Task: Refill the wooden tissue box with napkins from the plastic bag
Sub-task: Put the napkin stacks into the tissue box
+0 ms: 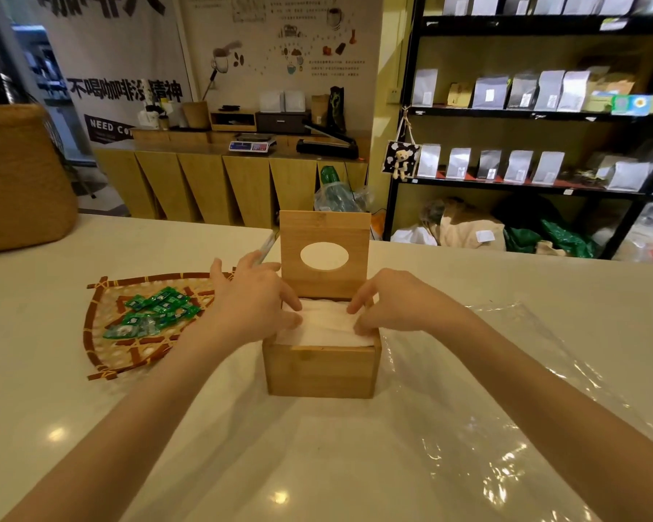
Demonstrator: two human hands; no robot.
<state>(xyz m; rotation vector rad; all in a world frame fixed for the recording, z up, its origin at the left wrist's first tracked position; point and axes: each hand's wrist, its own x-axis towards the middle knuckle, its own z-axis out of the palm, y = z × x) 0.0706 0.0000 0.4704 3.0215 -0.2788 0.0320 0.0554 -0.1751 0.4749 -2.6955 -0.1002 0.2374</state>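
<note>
A square wooden tissue box (319, 369) stands mid-counter with its hinged lid (324, 235) upright behind it; the lid has an oval hole. A stack of white napkins (325, 327) fills the box to the rim. My left hand (255, 301) rests on the stack's left side with fingers pressing on the top napkin. My right hand (389, 307) rests on the right side, fingertips curled onto the paper. A flattened clear plastic bag (506, 408) lies on the counter to the right of the box, under my right forearm.
A woven fan-shaped tray (102, 348) with green wrapped candies (153, 312) sits left of the box. A large woven basket (19, 182) stands at the far left. A pen (266, 246) lies behind my left hand. Beyond the white counter (91, 427) are shelves and a cabinet.
</note>
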